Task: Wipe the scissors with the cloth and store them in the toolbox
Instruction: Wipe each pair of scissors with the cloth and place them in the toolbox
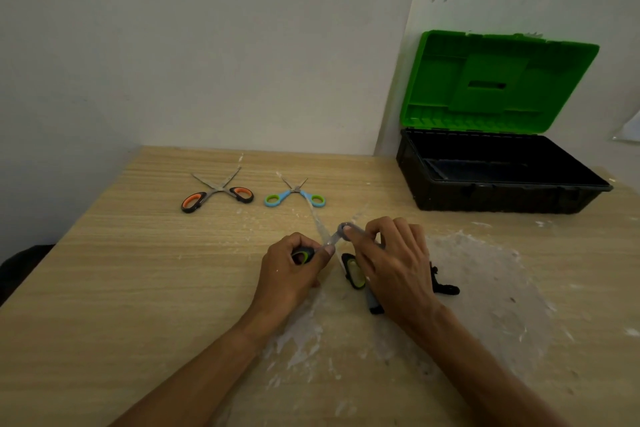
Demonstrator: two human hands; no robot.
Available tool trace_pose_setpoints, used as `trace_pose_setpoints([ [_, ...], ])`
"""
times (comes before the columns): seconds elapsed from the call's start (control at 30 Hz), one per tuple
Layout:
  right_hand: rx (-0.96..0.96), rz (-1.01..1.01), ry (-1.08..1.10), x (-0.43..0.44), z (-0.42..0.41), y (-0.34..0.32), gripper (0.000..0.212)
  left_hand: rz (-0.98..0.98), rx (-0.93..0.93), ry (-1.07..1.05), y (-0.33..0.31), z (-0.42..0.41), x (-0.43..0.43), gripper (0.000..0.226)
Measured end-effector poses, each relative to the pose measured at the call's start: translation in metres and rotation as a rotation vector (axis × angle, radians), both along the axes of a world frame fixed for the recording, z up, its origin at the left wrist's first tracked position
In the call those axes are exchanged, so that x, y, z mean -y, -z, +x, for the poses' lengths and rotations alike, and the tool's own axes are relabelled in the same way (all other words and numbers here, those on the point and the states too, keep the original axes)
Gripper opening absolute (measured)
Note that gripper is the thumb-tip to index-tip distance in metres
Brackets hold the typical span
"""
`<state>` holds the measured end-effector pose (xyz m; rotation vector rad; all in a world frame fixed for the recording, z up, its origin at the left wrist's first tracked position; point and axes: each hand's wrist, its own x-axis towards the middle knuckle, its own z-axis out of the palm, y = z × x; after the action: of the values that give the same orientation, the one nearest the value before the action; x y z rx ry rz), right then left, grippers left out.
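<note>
Well beyond the left hand and off to its left, orange-handled scissors (216, 192) lie spread open on the wooden table (138, 288). Just right of them, straight ahead of that hand, blue-handled scissors (295, 197) lie open too, probably so both blades can be reached when their turn comes. The left hand (294, 263) is clenched round one handle of the green-handled scissors (354, 270), anchoring them above the table. Their other handle hangs free between the two hands, beneath the right hand's knuckles. The right hand (388, 260) pinches a grey cloth (346, 228) around what seems to be a blade; the blade is blurred, so wiping looks under way. Something dark pokes out below and right of this hand, and whether it is more cloth cannot be told. White smears (485, 270) mark the table to its right. Far ahead and right of the right hand, the black toolbox (502, 198) stands with its green lid (498, 80) raised, ready to receive scissors.
</note>
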<state>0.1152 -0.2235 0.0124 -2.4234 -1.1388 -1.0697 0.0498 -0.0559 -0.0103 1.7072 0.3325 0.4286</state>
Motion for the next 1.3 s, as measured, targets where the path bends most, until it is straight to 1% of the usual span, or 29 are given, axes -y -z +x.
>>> trace_pose_setpoints([
  [0.13, -0.007, -0.088, -0.063, -0.005, -0.01, 0.002, 0.037, 0.013, -0.015, -0.01, 0.002, 0.001, -0.001, 0.019],
  [0.37, -0.006, -0.122, -0.01, -0.003, -0.006, 0.004, 0.044, 0.024, 0.005, 0.01, 0.003, 0.0, -0.002, 0.021],
  [0.47, -0.019, -0.087, 0.049, 0.001, 0.002, 0.003, 0.047, 0.01, 0.006, 0.019, 0.003, 0.0, -0.003, 0.021],
  [0.57, -0.018, 0.013, 0.124, 0.007, 0.013, -0.002, 0.045, -0.022, -0.017, 0.006, 0.003, 0.0, -0.002, 0.023],
  [0.67, 0.029, 0.073, 0.095, 0.011, 0.012, -0.003, 0.039, -0.038, -0.022, 0.017, 0.003, 0.0, -0.002, 0.023],
  [0.73, 0.045, 0.01, 0.023, 0.007, 0.002, 0.002, 0.039, -0.036, -0.019, 0.027, 0.002, 0.001, -0.002, 0.023],
  [0.8, 0.016, -0.076, -0.042, 0.0, -0.007, 0.008, 0.042, -0.018, -0.028, 0.022, 0.003, 0.002, -0.003, 0.022],
  [0.87, -0.011, -0.129, -0.055, -0.004, -0.009, 0.012, 0.048, 0.033, -0.037, 0.017, 0.003, 0.002, -0.003, 0.02],
  [1.0, -0.013, -0.131, 0.005, -0.003, -0.003, 0.01, 0.05, 0.036, -0.005, 0.025, 0.004, 0.0, -0.004, 0.023],
  [1.13, -0.031, -0.089, 0.134, 0.003, 0.01, 0.004, 0.049, 0.026, -0.025, 0.015, 0.004, 0.001, -0.003, 0.022],
  [1.23, -0.054, -0.009, 0.246, 0.012, 0.019, -0.004, 0.051, 0.029, -0.045, 0.017, 0.004, 0.001, -0.001, 0.023],
  [1.3, -0.02, 0.049, 0.257, 0.014, 0.016, -0.006, 0.049, 0.03, -0.046, 0.027, 0.003, 0.001, -0.001, 0.024],
])
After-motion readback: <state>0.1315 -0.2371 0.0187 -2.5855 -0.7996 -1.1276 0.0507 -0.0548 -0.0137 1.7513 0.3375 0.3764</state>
